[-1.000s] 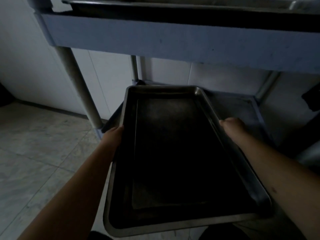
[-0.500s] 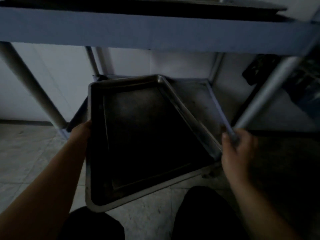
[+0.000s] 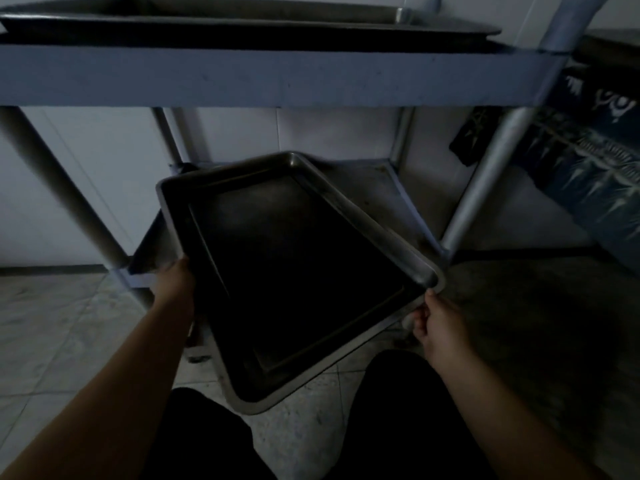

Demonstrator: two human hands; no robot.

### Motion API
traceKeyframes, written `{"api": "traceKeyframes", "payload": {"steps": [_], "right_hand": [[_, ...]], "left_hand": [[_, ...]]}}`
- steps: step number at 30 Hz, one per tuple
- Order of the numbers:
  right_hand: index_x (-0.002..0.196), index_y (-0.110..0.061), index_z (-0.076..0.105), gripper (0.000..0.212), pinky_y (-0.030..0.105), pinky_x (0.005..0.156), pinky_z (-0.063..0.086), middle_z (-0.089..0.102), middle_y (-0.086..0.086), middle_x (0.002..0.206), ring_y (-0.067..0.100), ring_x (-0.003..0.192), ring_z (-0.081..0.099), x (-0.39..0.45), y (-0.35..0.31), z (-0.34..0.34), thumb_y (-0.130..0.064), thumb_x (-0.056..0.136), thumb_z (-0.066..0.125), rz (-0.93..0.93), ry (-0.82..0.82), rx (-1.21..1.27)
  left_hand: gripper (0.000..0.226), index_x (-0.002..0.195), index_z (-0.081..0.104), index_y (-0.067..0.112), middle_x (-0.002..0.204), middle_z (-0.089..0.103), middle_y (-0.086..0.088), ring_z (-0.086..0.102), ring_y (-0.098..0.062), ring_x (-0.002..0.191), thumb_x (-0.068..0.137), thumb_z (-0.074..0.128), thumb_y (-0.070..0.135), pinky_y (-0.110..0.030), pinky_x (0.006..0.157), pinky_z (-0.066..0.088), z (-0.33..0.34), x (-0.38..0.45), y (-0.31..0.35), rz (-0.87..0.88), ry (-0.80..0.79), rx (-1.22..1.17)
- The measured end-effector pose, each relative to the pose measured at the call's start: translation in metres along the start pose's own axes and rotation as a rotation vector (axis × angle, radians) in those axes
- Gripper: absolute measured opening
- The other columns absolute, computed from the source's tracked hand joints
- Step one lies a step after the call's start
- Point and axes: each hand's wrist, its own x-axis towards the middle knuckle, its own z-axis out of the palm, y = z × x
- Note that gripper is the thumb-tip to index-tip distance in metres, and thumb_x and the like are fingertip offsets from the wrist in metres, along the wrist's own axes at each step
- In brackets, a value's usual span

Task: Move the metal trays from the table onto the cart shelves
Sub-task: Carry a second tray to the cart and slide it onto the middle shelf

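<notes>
The dark, shallow rectangular metal tray [image 3: 294,271] is now skewed hard relative to the cart's grey lower shelf [image 3: 367,188]: a second ago it sat square between both hands, now its far corner points in over the shelf while its near corner hangs out past the shelf's front edge, over the pale tiled floor [image 3: 62,327]. The right hand [image 3: 438,323] has come off the long side and is back on the tray at the corner nearest the cart's right front metal post [image 3: 485,181], fingers curled under the rim, pinching it. The left hand [image 3: 175,284] is closed on the tray's left long rim, level with the shelf's front left corner. I can't tell whether the far end rests on the shelf or floats just above it. My read: insertion is mid-step and the tray needs rotating back square to the shelf before it slides in; as angled, the right corner looks likely to catch that post. Another flat metal tray [image 3: 242,19] already sits on the upper shelf, directly above the lower one.
</notes>
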Motion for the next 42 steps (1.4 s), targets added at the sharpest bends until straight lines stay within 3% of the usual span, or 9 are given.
{"api": "traceKeyframes", "payload": {"steps": [4,8,19,23,28,31,33,38,42], "right_hand": [[0.068,-0.020,0.046,0.031,0.008,0.032,0.018,0.039,-0.008,0.038,0.000,0.026,0.029,0.031,-0.028,0.010,-0.031,0.096,0.051,-0.029,-0.048,-0.020],[0.065,-0.019,0.041,0.036,0.007,0.032,0.017,0.036,-0.002,0.049,0.002,0.024,0.023,0.063,-0.058,0.037,-0.033,0.097,0.050,-0.051,-0.083,-0.162],[0.067,-0.015,0.049,0.034,0.018,0.036,0.029,0.046,0.006,0.056,0.018,0.038,0.044,0.056,-0.046,0.051,-0.035,0.095,0.047,-0.211,-0.086,-0.630],[0.064,-0.016,0.049,0.034,0.021,0.042,0.030,0.045,0.000,0.049,0.016,0.038,0.046,0.041,-0.009,0.042,-0.029,0.095,0.050,-0.269,-0.190,-0.504],[0.064,-0.010,0.054,0.036,0.025,0.047,0.030,0.046,0.011,0.052,0.021,0.043,0.043,0.076,-0.062,0.068,-0.029,0.093,0.056,-0.296,-0.037,-0.601],[0.098,0.003,0.066,0.031,0.037,0.074,0.049,0.064,0.024,0.096,0.035,0.087,0.063,0.085,-0.086,0.075,-0.027,0.089,0.062,-0.422,0.056,-0.933],[0.112,-0.009,0.061,0.034,0.039,0.088,0.048,0.052,0.019,0.124,0.038,0.106,0.056,0.070,-0.086,0.076,-0.030,0.085,0.065,-0.655,0.171,-1.092],[0.118,-0.027,0.058,0.054,0.038,0.084,0.044,0.061,0.000,0.119,0.025,0.106,0.057,0.013,-0.023,0.108,-0.063,0.086,0.036,-1.111,-0.313,-1.473],[0.093,-0.025,0.063,0.037,0.037,0.073,0.035,0.068,-0.004,0.091,0.024,0.089,0.062,0.025,-0.008,0.112,-0.053,0.090,0.039,-1.333,-0.156,-1.579]], "left_hand": [[0.037,0.114,0.066,0.005,0.116,0.066,-0.018,0.064,-0.035,0.104,0.100,0.041,0.030,-0.046,0.096,0.052,0.011,-0.022,-0.014,0.013,0.094,-0.123],[0.037,0.104,0.067,0.005,0.110,0.067,-0.019,0.063,-0.033,0.100,0.097,0.038,0.027,-0.042,0.084,0.049,0.018,-0.037,-0.018,-0.011,0.170,-0.245],[0.036,0.087,0.059,0.011,0.076,0.058,0.000,0.057,-0.023,0.080,0.104,0.039,0.035,-0.033,0.069,0.040,0.047,-0.052,-0.016,-0.025,0.363,-0.414],[0.037,0.089,0.061,0.011,0.081,0.060,-0.002,0.057,-0.019,0.076,0.105,0.039,0.035,-0.032,0.069,0.042,0.056,-0.053,-0.014,-0.026,0.356,-0.460],[0.034,0.103,0.059,0.000,0.109,0.064,-0.025,0.062,-0.036,0.097,0.105,0.040,0.029,-0.034,0.078,0.044,0.083,-0.060,-0.004,0.006,0.213,-0.502],[0.028,0.092,0.057,0.007,0.089,0.061,-0.007,0.057,-0.018,0.075,0.104,0.042,0.027,-0.015,0.057,0.045,0.100,-0.066,0.002,-0.008,0.185,-0.484],[0.022,0.090,0.058,0.016,0.092,0.061,-0.006,0.063,-0.020,0.085,0.103,0.045,0.028,-0.022,0.056,0.050,0.109,-0.069,0.002,-0.093,0.066,-0.542],[0.016,0.107,0.057,0.015,0.113,0.065,-0.018,0.067,-0.032,0.101,0.104,0.046,0.027,-0.051,0.083,0.060,0.133,-0.075,0.003,-0.212,-0.174,-0.669],[0.024,0.103,0.057,0.007,0.096,0.069,-0.014,0.070,-0.025,0.082,0.104,0.046,0.028,-0.034,0.059,0.058,0.136,-0.074,-0.003,-0.233,-0.376,-0.458]]}}
